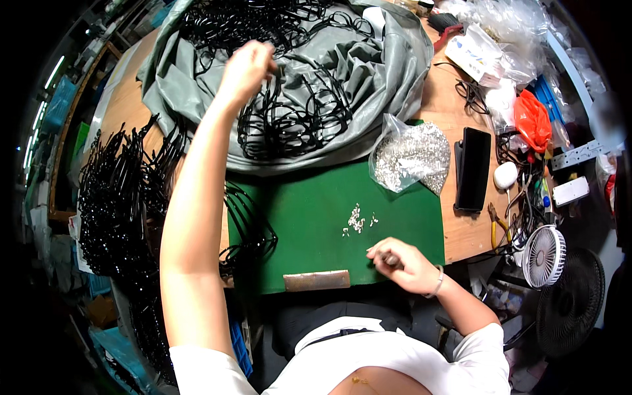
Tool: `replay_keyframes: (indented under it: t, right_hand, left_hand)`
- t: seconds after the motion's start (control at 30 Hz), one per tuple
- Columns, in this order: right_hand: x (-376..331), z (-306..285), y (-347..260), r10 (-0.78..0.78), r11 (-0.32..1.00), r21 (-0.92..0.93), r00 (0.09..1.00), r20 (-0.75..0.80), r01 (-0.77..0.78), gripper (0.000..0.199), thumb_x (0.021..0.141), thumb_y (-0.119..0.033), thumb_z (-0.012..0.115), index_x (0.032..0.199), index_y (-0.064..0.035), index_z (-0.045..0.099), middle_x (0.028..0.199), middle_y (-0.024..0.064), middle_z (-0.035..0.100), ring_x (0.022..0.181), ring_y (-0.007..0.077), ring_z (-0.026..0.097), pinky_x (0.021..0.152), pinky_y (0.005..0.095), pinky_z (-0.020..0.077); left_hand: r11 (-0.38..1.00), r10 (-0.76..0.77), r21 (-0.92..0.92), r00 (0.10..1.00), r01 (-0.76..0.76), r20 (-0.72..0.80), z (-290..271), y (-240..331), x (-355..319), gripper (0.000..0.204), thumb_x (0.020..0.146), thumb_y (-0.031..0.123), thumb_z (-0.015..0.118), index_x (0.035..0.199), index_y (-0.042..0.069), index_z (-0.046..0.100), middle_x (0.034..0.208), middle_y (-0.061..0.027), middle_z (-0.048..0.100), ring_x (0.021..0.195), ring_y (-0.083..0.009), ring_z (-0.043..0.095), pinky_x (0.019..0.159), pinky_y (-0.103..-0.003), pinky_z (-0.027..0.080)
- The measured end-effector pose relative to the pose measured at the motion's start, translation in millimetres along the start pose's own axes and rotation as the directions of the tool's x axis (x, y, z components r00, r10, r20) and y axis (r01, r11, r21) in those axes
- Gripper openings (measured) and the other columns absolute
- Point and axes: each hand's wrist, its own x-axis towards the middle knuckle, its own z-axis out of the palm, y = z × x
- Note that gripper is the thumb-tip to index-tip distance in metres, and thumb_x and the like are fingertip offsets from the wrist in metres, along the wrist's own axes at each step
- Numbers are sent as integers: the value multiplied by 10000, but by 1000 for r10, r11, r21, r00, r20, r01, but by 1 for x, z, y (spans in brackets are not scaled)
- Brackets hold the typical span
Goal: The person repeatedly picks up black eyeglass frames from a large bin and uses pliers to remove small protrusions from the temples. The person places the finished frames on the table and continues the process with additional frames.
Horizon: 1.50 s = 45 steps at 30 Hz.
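Pale brown wooden bench (pixel 461 230): carries everything below.
Crumpled grey sheet (pixel 398 85): far side, overlapping the green mat's far edge.
Flat green mat (pixel 303 217): near side, in front of the person.
Loose glossy black cord loops (pixel 296 125): on the sheet, just below the left hand.
Clear plastic bag of small silvery pieces (pixel 411 158): mat's far right corner.
Left hand (pixel 249 69): at the cords, probably the picking-out step; fingers curled but blurred, can't tell if pinching. Next move likely calls for a light pinch, freeing one loop without snagging others.
Right hand (pixel 411 266): over mat's near right edge, fingers closed around a short brown-grey object (pixel 392 260).
Loose silvery pieces (pixel 356 219): small scatter mid-mat, untouched.
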Motion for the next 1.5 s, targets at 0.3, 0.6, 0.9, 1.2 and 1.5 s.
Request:
replay_keyframes:
  t: [0.3,0.6,0.9,1.2,1.5]
  right_hand:
    - [5,-6,1,-163,876,-467,985,-58,118,185,646,5,584,819,-38,535,752,98,530,657,248,529,581,322,428]
    - [9,9,19,-292,303,-947,956,14,106,498,638,-75,568,1130,-67,494,1152,21,496,656,169,490,574,292,385]
    - [-21,-21,-12,-134,643,-766,981,-141,-22,309,651,-34,563,951,-20,488,957,128,514,823,295,532,694,375,435]
    - [11,-10,26,-33,766,-635,979,-201,-104,156,672,-55,568,819,-36,519,759,130,535,749,314,540,676,389,445]
    - [19,-14,25,29,713,-699,999,-38,-47,139,695,-56,547,826,-22,518,787,134,536,789,312,540,698,398,439]
  left_hand:
    - [763,437,470,890,-443,131,35,66,-187,166,816,190,559,820,58,457,653,-92,548,518,-254,542,471,-330,447]
    - [547,49,755,914,-361,402,44,17,-246,290,661,130,679,889,12,543,835,-112,550,843,-285,529,840,-377,384]
    - [668,-248,-613,903,421,350,8,99,-250,171,888,142,401,796,4,441,696,-163,594,509,-146,548,484,-247,475]
    - [513,-296,-810,945,283,142,41,115,-318,637,702,-41,636,1190,-33,227,943,-231,578,683,-152,585,644,-219,481]
    - [603,-233,-759,964,246,128,63,91,-328,856,713,-84,592,1340,51,24,1035,-213,536,707,-99,563,652,-200,462]
